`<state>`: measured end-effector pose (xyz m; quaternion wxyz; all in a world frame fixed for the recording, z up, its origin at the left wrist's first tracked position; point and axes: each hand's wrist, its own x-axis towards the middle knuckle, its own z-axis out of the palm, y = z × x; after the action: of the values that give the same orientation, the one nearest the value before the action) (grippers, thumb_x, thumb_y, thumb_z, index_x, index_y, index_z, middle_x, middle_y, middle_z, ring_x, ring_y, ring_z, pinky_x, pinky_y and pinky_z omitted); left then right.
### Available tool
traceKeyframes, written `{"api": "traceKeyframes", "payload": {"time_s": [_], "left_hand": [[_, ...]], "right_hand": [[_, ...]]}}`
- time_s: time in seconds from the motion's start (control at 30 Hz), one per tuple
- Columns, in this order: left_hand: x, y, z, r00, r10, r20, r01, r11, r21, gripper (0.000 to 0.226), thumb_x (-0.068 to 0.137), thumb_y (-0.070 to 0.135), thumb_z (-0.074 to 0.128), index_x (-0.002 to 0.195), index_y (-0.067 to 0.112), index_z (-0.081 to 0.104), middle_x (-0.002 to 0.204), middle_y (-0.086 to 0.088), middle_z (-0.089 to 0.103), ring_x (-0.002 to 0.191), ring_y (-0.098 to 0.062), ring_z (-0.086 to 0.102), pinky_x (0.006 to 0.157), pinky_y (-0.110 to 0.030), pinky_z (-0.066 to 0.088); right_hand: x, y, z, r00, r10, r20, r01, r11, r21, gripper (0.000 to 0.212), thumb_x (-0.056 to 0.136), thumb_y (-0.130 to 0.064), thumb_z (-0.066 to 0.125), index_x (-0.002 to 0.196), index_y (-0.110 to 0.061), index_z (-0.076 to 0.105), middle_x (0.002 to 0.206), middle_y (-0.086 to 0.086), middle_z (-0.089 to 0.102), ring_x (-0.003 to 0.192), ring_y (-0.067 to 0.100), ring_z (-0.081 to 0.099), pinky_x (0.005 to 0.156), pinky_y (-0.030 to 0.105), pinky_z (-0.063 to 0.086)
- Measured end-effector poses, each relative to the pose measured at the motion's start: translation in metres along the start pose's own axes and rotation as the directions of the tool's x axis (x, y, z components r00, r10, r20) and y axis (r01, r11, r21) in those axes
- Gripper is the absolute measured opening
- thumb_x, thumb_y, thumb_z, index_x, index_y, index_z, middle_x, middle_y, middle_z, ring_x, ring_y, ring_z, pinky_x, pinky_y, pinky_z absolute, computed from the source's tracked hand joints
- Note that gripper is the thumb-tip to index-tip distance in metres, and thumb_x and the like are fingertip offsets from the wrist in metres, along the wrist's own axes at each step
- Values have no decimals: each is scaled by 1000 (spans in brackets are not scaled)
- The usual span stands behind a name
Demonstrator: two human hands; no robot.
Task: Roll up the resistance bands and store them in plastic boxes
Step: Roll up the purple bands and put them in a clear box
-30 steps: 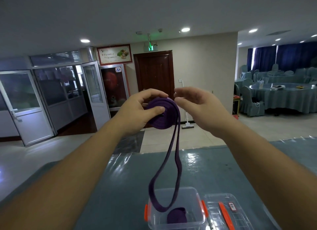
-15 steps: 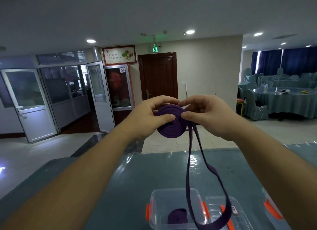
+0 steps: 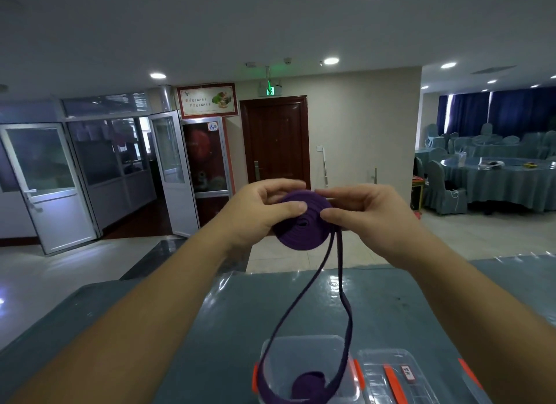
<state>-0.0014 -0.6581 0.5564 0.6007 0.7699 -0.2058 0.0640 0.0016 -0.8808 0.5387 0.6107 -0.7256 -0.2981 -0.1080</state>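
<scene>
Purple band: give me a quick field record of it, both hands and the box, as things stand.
band coil: purple band wound into a flat disc, held up above the table
loose end: unrolled loop hangs from the coil down into the open box
left hand: grips the coil, thumb across its face
right hand: pinches the coil's right edge, where the tail leaves
box contents: a second rolled band lies inside
lid: clear lid on the table right of the box
step: rolling unfinished
</scene>
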Motion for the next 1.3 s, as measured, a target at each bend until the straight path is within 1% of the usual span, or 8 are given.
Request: {"api": "traceKeyframes", "payload": {"time_s": [0.1, 0.17, 0.37, 0.53, 0.73, 0.93, 1.13, 1.3], "left_hand": [[0, 4, -7, 995, -91, 48, 86, 991, 107, 18, 89, 26, 80, 105, 17, 80, 102, -9, 80, 99, -27, 77, 91, -44, 63], [1, 4, -10, 996, -85, 31, 81, 991, 110, 20, 85, 28, 81, 102, 17, 81, 100, -9, 80, 97, -27, 77, 88, -41, 63], [-2, -6, 0, 996, -85, -32, 75, 971, -227, 29, 81, 28, 77, 103, 10, 78, 100, -13, 80, 89, -24, 76, 79, -36, 64], [-6, 2, -2, 985, -147, 90, 130, 975, 179, 24, 87, 16, 82, 109, 12, 74, 98, -10, 81, 95, -24, 79, 87, -38, 64], [1, -7, 11, 993, -73, -91, 43, 955, -294, 27, 86, 13, 76, 112, 7, 71, 99, -12, 81, 91, -24, 78, 81, -37, 66], [1, -9, 8, 993, -106, 59, 108, 994, -28, 46, 81, 12, 86, 124, 10, 71, 111, -9, 80, 103, -25, 77, 90, -39, 63], [3, -17, 16, 994, -69, -87, 47, 970, -240, 49, 78, 14, 84, 125, 12, 70, 112, -8, 79, 105, -25, 77, 87, -38, 64], [1, -11, 3, 992, -122, 42, 119, 991, 66, 47, 80, 12, 88, 123, 19, 71, 108, -1, 80, 101, -19, 77, 86, -37, 65]], "right_hand": [[0, -5, 0, 994, 24, 105, -14, 996, -92, 32, 89, -4, 78, 112, -26, 77, 101, -1, 82, 98, 17, 79, 89, 34, 63], [1, -3, 2, 999, 22, 45, -18, 994, -106, 28, 86, -9, 82, 110, -22, 74, 98, 2, 82, 94, 19, 79, 88, 40, 64], [-4, 10, 2, 996, -7, -86, 18, 992, 126, 30, 86, -2, 77, 111, -20, 77, 101, 2, 83, 99, 22, 79, 86, 30, 63], [-6, 10, -6, 999, 3, 39, 0, 997, -74, 29, 88, -4, 77, 113, -19, 79, 101, -2, 83, 98, 15, 79, 88, 28, 62], [-4, 19, -13, 987, -2, -158, 35, 977, 210, 32, 79, -12, 78, 111, -16, 78, 104, 11, 81, 100, 33, 78, 93, 44, 62], [-4, 18, -8, 988, 20, -152, 7, 986, 169, 23, 88, 1, 75, 107, -12, 79, 100, 10, 82, 98, 30, 79, 91, 41, 64], [-4, 21, 1, 985, -8, -171, 43, 979, 201, 37, 88, 1, 75, 119, -19, 75, 109, 3, 82, 104, 22, 78, 91, 35, 62], [-8, 21, 1, 995, 41, -86, -29, 990, 136, 36, 87, 3, 75, 115, -20, 76, 105, 1, 82, 101, 19, 79, 93, 38, 62]]}}
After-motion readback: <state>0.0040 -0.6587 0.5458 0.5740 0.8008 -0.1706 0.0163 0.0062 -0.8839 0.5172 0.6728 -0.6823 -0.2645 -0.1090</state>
